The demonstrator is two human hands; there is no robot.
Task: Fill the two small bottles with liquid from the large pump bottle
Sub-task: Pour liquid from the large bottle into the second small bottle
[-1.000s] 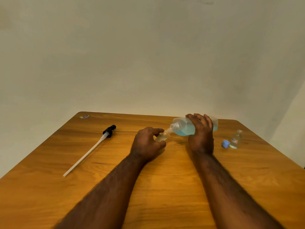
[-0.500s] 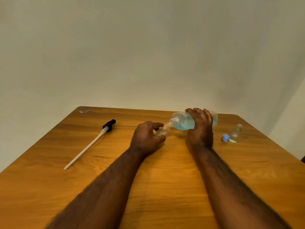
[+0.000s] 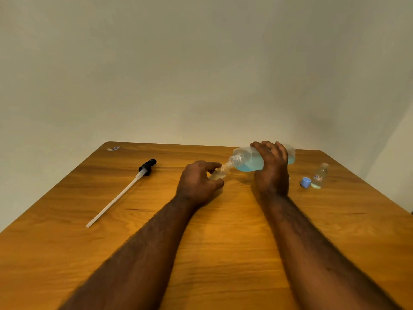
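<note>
My right hand (image 3: 271, 168) grips the large clear bottle (image 3: 247, 161), which lies tipped on its side with blue liquid pooled along its lower wall and its open threaded neck pointing left. My left hand (image 3: 197, 183) holds a small clear bottle (image 3: 220, 173), tilted so its mouth meets the large bottle's neck. The second small bottle (image 3: 320, 175) stands upright and uncapped at the right, with a little liquid in it. A blue cap (image 3: 305, 182) sits just left of that bottle. The pump head with its long white tube (image 3: 120, 193) lies on the table at the left.
All of this is on a wooden table (image 3: 223, 242) pushed against a plain pale wall. A small scrap of wrapper (image 3: 114, 148) lies near the table's far left corner. The table's right edge runs close to the second small bottle.
The large bottle's rear end has lifted a little, tipping its neck further down toward the small bottle. Both hands keep their holds, and the view has shifted slightly.
</note>
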